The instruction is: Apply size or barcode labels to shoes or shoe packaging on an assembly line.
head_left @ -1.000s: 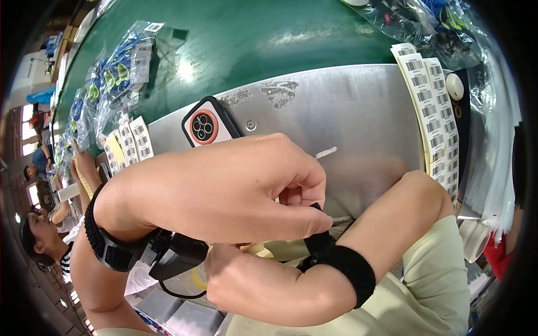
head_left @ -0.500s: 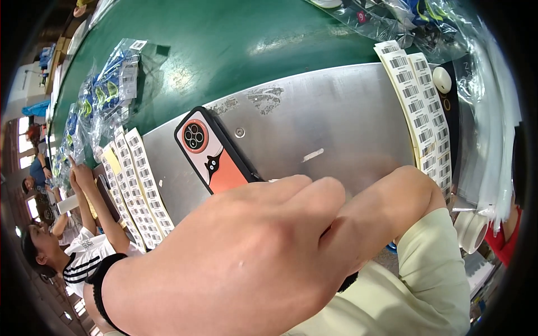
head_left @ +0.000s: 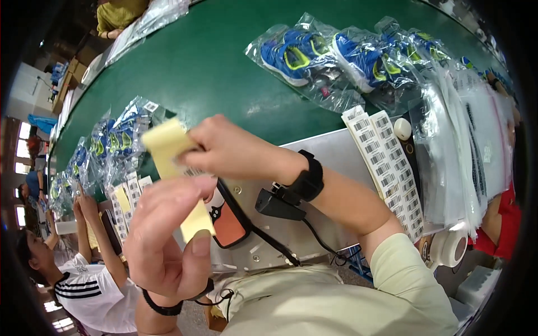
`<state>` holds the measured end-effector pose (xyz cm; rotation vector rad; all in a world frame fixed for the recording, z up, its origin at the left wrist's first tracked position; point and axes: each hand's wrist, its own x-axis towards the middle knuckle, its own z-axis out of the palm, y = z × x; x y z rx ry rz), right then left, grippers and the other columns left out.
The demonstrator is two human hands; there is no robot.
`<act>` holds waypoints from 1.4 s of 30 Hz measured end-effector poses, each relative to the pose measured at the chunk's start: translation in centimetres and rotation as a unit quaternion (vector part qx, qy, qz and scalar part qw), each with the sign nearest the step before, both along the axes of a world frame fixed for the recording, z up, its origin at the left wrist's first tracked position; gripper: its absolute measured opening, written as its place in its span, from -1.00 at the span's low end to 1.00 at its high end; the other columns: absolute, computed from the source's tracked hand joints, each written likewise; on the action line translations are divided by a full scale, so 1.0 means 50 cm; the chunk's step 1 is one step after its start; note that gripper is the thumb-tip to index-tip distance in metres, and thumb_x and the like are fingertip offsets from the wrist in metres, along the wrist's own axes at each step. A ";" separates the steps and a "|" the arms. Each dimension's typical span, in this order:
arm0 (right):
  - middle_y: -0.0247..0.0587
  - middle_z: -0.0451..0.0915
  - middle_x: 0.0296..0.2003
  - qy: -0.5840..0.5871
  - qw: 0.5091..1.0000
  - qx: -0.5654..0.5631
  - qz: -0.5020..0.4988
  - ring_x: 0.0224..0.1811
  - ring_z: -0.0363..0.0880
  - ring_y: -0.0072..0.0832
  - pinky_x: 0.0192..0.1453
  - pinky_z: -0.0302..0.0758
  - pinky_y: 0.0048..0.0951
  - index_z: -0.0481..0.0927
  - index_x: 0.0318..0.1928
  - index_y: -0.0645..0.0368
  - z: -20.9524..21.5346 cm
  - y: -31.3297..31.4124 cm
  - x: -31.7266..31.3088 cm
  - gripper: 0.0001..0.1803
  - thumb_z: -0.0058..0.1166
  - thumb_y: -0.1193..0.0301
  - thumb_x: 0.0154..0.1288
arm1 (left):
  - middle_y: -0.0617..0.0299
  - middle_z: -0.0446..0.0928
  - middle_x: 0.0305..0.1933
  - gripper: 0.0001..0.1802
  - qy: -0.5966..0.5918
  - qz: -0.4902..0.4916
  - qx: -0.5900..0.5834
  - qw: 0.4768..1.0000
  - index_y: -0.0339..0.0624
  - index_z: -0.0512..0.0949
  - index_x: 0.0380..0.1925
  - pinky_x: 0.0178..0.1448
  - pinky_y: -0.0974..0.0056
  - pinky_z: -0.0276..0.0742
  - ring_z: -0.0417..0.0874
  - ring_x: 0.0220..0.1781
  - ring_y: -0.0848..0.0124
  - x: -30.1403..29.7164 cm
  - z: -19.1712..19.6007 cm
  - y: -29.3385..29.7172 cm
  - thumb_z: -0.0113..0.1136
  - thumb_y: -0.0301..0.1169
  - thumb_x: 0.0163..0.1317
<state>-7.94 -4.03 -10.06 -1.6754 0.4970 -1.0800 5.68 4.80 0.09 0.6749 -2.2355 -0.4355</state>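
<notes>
Both my hands are raised above the metal bench top, at a curved strip of pale yellow paper (head_left: 162, 143). My right hand (head_left: 232, 147) pinches the strip between thumb and fingers near its upper part. Below it, my left hand (head_left: 165, 241) curls round the strip's lower end, with the thumb at the bottom edge. A bit of barcode print shows between the hands, partly hidden by fingers. Underneath, a phone in an orange case (head_left: 228, 223) with a black cat picture lies on the metal plate (head_left: 325, 151), partly covered by my left hand.
Sheets of barcode labels (head_left: 386, 168) lie on the right, beside a white round item (head_left: 402, 129) and clear plastic bags (head_left: 465, 151). Bagged blue shoes (head_left: 297, 56) rest on the green table (head_left: 207, 61). A person in a white shirt (head_left: 92, 291) works at left.
My hands have separated from their overlapping position and lifted, with the yellow strip now visible between them. The view has shifted, showing more bagged shoes.
</notes>
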 end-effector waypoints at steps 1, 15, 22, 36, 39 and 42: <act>-0.32 0.65 -0.30 0.024 0.989 0.133 -0.057 -0.32 0.60 -0.58 -0.26 0.52 -0.50 0.61 -0.14 0.25 0.009 -0.021 0.004 -0.78 0.09 0.37 0.30 | -0.11 0.62 -0.14 -0.63 0.045 0.029 0.014 0.998 -0.45 0.46 -0.04 0.01 0.08 0.54 0.64 -0.14 0.11 0.006 -0.023 0.016 0.11 -0.66 0.09; -0.32 0.58 -0.56 -0.221 0.904 0.227 -0.285 -0.59 0.48 -0.67 -0.55 0.41 -0.54 0.60 -0.40 0.35 -0.076 -0.077 0.015 -0.76 0.09 0.38 0.27 | 0.08 0.48 -0.18 -0.50 -0.149 0.136 -0.026 0.979 -0.28 0.45 -0.17 -0.04 0.10 0.40 0.51 -0.15 0.11 -0.132 -0.168 -0.004 0.41 -0.47 -0.18; -0.26 0.58 -0.58 -0.244 0.905 0.209 -0.279 -0.63 0.48 -0.61 -0.55 0.43 -0.50 0.58 -0.41 0.43 -0.067 -0.079 0.011 -0.73 0.08 0.39 0.26 | 0.07 0.48 -0.21 -0.48 -0.149 0.150 -0.028 0.977 -0.26 0.42 -0.22 -0.04 0.09 0.40 0.52 -0.15 0.12 -0.135 -0.181 -0.005 0.40 -0.50 -0.27; -0.08 0.57 -0.52 -0.113 0.930 0.106 -0.333 -0.58 0.54 -0.50 -0.51 0.42 -0.38 0.55 -0.38 0.36 -0.032 -0.058 0.007 -0.77 0.07 0.39 0.29 | 0.03 0.45 -0.24 -0.47 -0.136 0.143 0.008 0.980 -0.30 0.40 -0.21 -0.14 0.11 0.43 0.49 -0.23 0.09 -0.108 -0.162 0.012 0.37 -0.53 -0.29; 0.01 0.55 -0.59 -0.079 0.909 -0.075 -0.402 -0.61 0.54 -0.25 -0.48 0.41 -0.25 0.55 -0.44 0.35 -0.032 -0.058 0.011 -0.77 0.05 0.42 0.28 | 0.02 0.45 -0.22 -0.44 -0.123 0.138 0.013 0.983 -0.30 0.40 -0.20 -0.14 0.10 0.45 0.49 -0.23 0.07 -0.101 -0.168 0.011 0.38 -0.56 -0.31; 0.00 0.55 -0.63 -0.074 0.904 -0.108 -0.406 -0.61 0.54 -0.18 -0.48 0.41 -0.23 0.55 -0.47 0.34 -0.022 -0.051 0.008 -0.77 0.04 0.43 0.28 | 0.02 0.45 -0.22 -0.44 -0.109 0.128 0.015 0.986 -0.29 0.40 -0.20 -0.14 0.10 0.46 0.50 -0.23 0.06 -0.092 -0.175 0.016 0.38 -0.57 -0.32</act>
